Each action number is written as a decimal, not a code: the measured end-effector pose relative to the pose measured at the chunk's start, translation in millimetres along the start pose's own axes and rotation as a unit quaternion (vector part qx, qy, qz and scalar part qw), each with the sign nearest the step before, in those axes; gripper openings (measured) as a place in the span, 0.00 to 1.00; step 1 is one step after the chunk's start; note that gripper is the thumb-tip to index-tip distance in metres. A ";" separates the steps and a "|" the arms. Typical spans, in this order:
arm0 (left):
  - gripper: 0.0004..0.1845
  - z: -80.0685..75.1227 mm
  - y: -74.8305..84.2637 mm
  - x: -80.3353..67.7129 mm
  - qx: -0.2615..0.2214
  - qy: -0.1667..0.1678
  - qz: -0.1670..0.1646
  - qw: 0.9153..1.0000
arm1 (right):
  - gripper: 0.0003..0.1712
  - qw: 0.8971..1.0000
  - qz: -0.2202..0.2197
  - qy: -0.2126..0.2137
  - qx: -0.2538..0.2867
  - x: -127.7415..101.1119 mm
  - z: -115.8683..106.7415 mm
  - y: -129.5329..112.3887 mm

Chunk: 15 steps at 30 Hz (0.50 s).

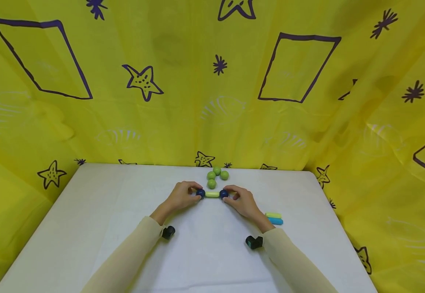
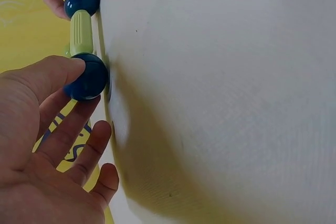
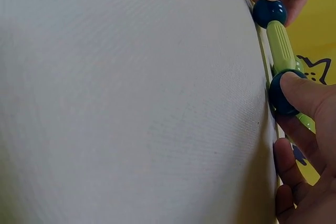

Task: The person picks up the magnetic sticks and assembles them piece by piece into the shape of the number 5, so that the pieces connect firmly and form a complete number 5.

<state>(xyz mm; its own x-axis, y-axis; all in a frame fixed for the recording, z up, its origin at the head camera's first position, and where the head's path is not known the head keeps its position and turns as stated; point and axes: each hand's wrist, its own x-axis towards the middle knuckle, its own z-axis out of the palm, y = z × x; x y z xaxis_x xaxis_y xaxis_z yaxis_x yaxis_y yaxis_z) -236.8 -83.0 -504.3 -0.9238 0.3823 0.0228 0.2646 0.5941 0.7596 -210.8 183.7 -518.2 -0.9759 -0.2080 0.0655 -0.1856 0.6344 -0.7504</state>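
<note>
Glossy dark blue, the left ball (image 1: 200, 194) is pinched between thumb and fingers of the left hand (image 1: 183, 196); the right hand (image 1: 244, 201) pinches the right ball (image 1: 224, 193) likewise, with a pale green rod (image 1: 212, 194) between them, below the middle of the head view. I can't tell how firmly its ends are seated, so an uneven tug or twist might pop it loose. Four green balls (image 1: 211, 184) cluster just above it on the white table (image 1: 205, 252); a nudge from the fingers could set them rolling. Lower right of centre, the yellow-green stick (image 1: 273, 215) and blue stick (image 1: 275, 221) risk being swept by the right forearm.
</note>
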 end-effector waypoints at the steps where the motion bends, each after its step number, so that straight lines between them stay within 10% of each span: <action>1: 0.14 0.2 -0.1 0.4 0.000 0.000 0.000 1.000 | 0.22 1.000 -0.001 0.000 0.000 0.1 0.0 0.4; 15: 0.23 -14.8 -10.5 -9.1 0.016 -0.027 0.046 0.998 | 0.22 1.000 0.000 0.003 -0.004 0.8 0.4 2.7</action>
<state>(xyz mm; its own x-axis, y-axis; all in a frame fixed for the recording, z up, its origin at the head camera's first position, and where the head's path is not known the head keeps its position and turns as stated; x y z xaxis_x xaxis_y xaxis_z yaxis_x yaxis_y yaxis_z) -235.3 -103.2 -502.9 -0.8787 0.4741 0.0554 0.3576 0.5771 0.7342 -212.0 184.9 -520.4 -0.9766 -0.2038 0.0687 -0.1861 0.6405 -0.7450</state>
